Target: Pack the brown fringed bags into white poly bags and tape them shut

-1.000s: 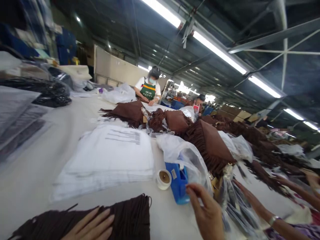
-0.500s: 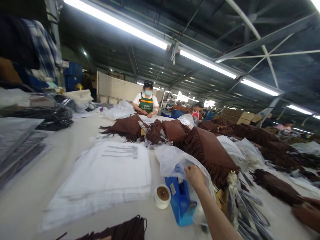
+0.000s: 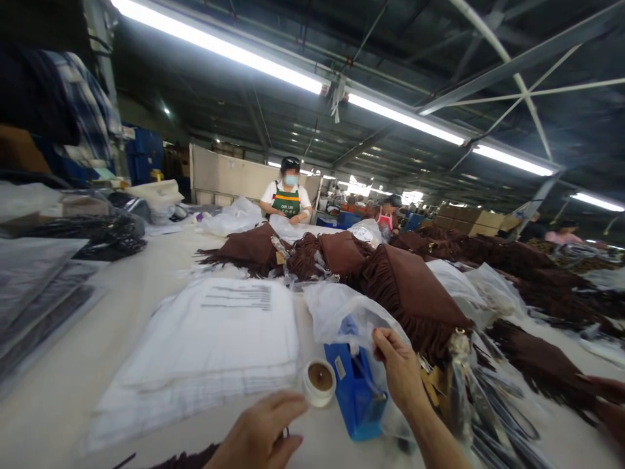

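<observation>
My right hand (image 3: 403, 368) pinches thumb and forefinger together at the edge of a clear plastic bag (image 3: 336, 312), which lies over the far end of a blue tape dispenser (image 3: 359, 391). Low in the view, my left hand (image 3: 263, 430) has its thumb and fingers apart, slightly blurred. Beneath it, partly hidden, is a dark brown fringed piece (image 3: 188, 459). A pale roll of tape (image 3: 319, 383) lies between my left hand and the dispenser.
A stack of white printed bags (image 3: 209, 339) lies left of the dispenser. Brown fringed handbags (image 3: 410, 286) are heaped beyond and to the right. Dark packed bags (image 3: 39, 293) lie far left. Across the table stands a person in a green apron (image 3: 288, 202); another person's hand (image 3: 608, 391) is at right.
My left hand has come into view from the bottom edge, over the brown fringe. My right hand has shifted slightly right, its fingertips still at the plastic bag.
</observation>
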The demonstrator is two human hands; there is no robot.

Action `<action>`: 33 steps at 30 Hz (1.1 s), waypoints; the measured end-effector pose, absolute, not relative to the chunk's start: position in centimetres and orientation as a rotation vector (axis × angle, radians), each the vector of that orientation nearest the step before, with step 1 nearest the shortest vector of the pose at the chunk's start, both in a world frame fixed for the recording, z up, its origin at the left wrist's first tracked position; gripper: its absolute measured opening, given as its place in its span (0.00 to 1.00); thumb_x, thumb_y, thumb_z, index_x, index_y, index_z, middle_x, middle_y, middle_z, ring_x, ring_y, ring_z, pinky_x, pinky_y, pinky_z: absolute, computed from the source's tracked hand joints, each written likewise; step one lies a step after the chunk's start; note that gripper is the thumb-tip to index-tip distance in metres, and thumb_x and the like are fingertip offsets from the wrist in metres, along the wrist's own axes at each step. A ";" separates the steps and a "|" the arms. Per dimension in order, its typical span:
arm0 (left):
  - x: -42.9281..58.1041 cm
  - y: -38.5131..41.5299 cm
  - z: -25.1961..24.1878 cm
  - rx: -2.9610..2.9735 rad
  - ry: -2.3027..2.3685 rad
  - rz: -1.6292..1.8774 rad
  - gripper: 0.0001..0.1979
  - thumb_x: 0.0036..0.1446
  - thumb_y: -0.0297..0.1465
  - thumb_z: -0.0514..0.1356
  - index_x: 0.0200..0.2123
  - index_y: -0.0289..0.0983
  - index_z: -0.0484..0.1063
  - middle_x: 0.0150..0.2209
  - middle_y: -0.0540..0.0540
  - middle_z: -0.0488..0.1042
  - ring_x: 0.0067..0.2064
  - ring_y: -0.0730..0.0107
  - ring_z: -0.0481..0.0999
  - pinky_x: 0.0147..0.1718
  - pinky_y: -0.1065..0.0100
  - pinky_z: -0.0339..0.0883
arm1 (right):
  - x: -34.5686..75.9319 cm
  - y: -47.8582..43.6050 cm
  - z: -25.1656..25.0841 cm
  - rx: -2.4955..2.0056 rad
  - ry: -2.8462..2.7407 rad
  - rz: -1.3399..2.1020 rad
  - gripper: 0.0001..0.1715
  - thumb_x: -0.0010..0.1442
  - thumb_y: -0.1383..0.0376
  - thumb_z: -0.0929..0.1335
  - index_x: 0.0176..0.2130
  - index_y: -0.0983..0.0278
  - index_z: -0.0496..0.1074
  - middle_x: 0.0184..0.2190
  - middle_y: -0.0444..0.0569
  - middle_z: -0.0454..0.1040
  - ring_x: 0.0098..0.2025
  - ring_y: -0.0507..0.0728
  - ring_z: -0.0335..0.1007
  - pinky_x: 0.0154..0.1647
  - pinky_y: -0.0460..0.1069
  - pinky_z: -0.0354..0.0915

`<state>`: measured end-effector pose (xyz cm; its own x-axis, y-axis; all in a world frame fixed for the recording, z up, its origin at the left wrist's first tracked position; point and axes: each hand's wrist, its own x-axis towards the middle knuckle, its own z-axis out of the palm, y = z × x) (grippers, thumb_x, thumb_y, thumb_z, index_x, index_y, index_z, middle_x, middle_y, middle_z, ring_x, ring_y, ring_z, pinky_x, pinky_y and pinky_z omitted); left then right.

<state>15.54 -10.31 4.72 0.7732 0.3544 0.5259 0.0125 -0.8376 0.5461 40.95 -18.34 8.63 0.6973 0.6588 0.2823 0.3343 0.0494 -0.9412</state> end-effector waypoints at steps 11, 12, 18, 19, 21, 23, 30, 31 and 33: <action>19.9 -10.0 10.5 1.274 0.298 0.372 0.13 0.36 0.36 0.68 0.20 0.34 0.68 0.25 0.47 0.74 0.29 0.69 0.72 0.31 0.69 0.63 | 33.9 -21.5 10.6 -1.365 -0.805 0.732 0.17 0.51 0.51 0.69 0.27 0.62 0.65 0.20 0.39 0.59 0.23 0.47 0.52 0.22 0.44 0.51; 18.3 -9.8 10.5 1.209 0.352 0.324 0.14 0.35 0.35 0.68 0.21 0.34 0.68 0.21 0.50 0.73 0.24 0.72 0.70 0.27 0.70 0.61 | 33.3 -21.3 10.1 -1.391 -0.816 0.719 0.17 0.51 0.51 0.69 0.27 0.62 0.65 0.20 0.39 0.59 0.23 0.48 0.52 0.22 0.43 0.51; 9.0 -9.0 9.8 1.187 0.724 0.433 0.11 0.36 0.32 0.67 0.21 0.31 0.72 0.20 0.50 0.71 0.23 0.79 0.65 0.25 0.75 0.56 | 26.8 -20.0 6.5 -1.426 -0.921 0.741 0.19 0.51 0.49 0.67 0.27 0.62 0.68 0.19 0.41 0.62 0.23 0.49 0.55 0.23 0.44 0.55; 7.8 -9.1 9.6 1.208 0.791 0.492 0.10 0.36 0.32 0.66 0.22 0.30 0.73 0.20 0.50 0.71 0.24 0.79 0.65 0.25 0.75 0.56 | 25.5 -19.9 6.1 -1.438 -0.920 0.746 0.19 0.51 0.49 0.67 0.27 0.62 0.68 0.19 0.41 0.62 0.23 0.49 0.56 0.24 0.44 0.55; 5.6 -9.3 9.2 1.206 0.881 0.596 0.10 0.34 0.29 0.65 0.24 0.31 0.72 0.20 0.52 0.70 0.24 0.79 0.65 0.25 0.75 0.56 | 23.2 -19.8 5.6 -1.465 -0.884 0.783 0.19 0.50 0.49 0.68 0.26 0.62 0.68 0.19 0.40 0.61 0.22 0.49 0.55 0.23 0.44 0.55; 3.9 -9.7 8.7 1.156 0.900 0.628 0.14 0.32 0.27 0.65 0.29 0.33 0.71 0.20 0.54 0.68 0.23 0.79 0.65 0.23 0.75 0.57 | 21.3 -19.8 5.4 -1.465 -0.825 0.845 0.19 0.49 0.49 0.68 0.27 0.61 0.68 0.19 0.40 0.62 0.22 0.49 0.55 0.22 0.44 0.54; 1.4 -11.1 6.6 1.148 0.995 0.508 0.07 0.39 0.30 0.60 0.23 0.32 0.70 0.15 0.54 0.65 0.17 0.80 0.62 0.17 0.77 0.53 | 18.9 -18.9 5.5 -1.357 -0.777 0.929 0.17 0.47 0.51 0.70 0.30 0.61 0.69 0.27 0.43 0.70 0.29 0.51 0.64 0.30 0.44 0.62; 1.4 -11.2 6.5 1.132 0.998 0.506 0.06 0.38 0.29 0.60 0.23 0.32 0.70 0.15 0.54 0.65 0.17 0.80 0.61 0.16 0.78 0.53 | 18.9 -18.7 5.5 -1.360 -0.767 0.932 0.17 0.47 0.51 0.70 0.31 0.61 0.69 0.26 0.42 0.69 0.27 0.51 0.63 0.27 0.44 0.61; 1.3 -11.5 6.6 1.060 0.954 0.502 0.09 0.39 0.30 0.62 0.27 0.32 0.71 0.16 0.55 0.65 0.17 0.81 0.61 0.17 0.78 0.54 | 18.9 -18.3 5.5 -1.367 -0.750 0.924 0.18 0.46 0.51 0.71 0.31 0.61 0.68 0.23 0.41 0.67 0.24 0.49 0.61 0.24 0.43 0.60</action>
